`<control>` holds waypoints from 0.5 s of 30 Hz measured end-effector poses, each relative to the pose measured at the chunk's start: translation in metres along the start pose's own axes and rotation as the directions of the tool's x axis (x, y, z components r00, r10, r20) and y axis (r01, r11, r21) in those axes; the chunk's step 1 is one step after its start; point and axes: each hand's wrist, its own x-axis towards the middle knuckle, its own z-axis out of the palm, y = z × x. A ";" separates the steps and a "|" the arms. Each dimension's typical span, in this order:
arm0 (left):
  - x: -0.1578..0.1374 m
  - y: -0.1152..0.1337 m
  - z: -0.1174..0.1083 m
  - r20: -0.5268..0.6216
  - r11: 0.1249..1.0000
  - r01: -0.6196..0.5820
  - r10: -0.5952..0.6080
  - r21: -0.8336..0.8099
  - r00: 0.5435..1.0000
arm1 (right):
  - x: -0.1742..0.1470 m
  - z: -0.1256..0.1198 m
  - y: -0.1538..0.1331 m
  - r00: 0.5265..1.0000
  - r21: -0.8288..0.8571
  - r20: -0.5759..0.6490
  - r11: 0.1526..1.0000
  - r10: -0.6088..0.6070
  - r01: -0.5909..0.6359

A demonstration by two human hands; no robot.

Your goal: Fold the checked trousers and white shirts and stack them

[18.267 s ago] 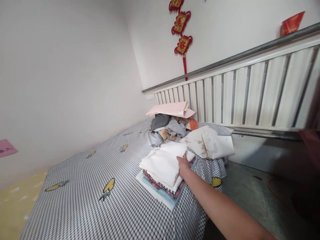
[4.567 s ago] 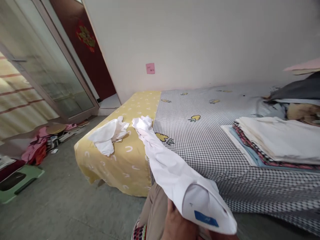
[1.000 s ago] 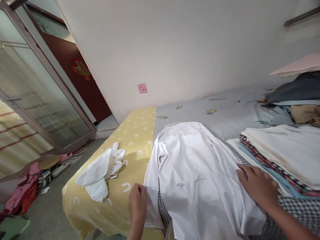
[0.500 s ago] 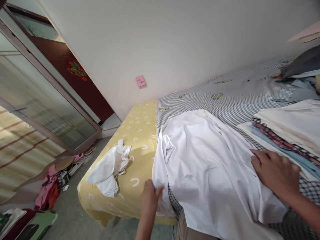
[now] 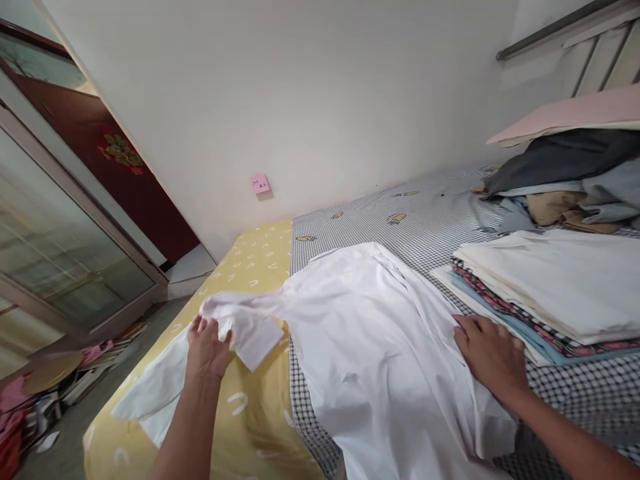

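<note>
A long-sleeved white shirt [image 5: 360, 333] lies spread over the near part of the bed, its lower end hanging toward me. My left hand [image 5: 207, 347] is closed on the end of its left sleeve, pulled out sideways over the yellow cloth. The sleeve's cuff flap drapes down between hand and shirt body. Below and behind that hand is a crumpled white garment [image 5: 150, 393], partly covered by the forearm and sleeve. My right hand [image 5: 493, 353] rests at the shirt's right edge, fingers loosely bent and apart, thumb touching the fabric.
To the right sits a stack of folded clothes [image 5: 550, 287], with a heap of dark and grey clothes [image 5: 565, 160] behind it. Yellow cloth [image 5: 255, 267] covers the bed's left end; checked bedding [image 5: 360, 213] covers the rest. Assorted items [image 5: 50, 400] lie on the floor at left.
My left hand has drawn the shirt's left sleeve outward to the left, over the crumpled white garment. My right hand stays at the shirt's right edge. The view has shifted right.
</note>
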 end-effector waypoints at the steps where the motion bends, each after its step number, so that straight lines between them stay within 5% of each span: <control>1: -0.003 -0.002 0.004 0.022 1.000 0.010 -0.010 -0.003 1.000 | 0.000 0.000 0.000 1.000 0.004 0.000 1.000 0.006 -0.006; 4: -0.024 -0.034 0.000 0.010 0.995 0.093 -0.093 0.024 0.996 | 0.000 0.000 0.000 1.000 0.033 0.006 0.999 0.029 -0.030; 9: -0.089 -0.115 -0.051 -0.248 0.959 0.282 -0.267 0.024 0.931 | 0.001 -0.001 0.000 0.998 0.106 0.038 0.993 0.054 -0.058; 13: -0.149 -0.169 -0.080 -0.212 0.864 0.502 -0.485 0.032 0.848 | 0.007 -0.001 0.002 0.986 0.256 0.137 0.959 0.092 -0.125; 15: -0.171 -0.195 -0.083 -0.146 0.770 0.611 -0.593 0.184 0.792 | 0.013 -0.002 0.006 0.975 0.350 0.202 0.923 0.091 -0.159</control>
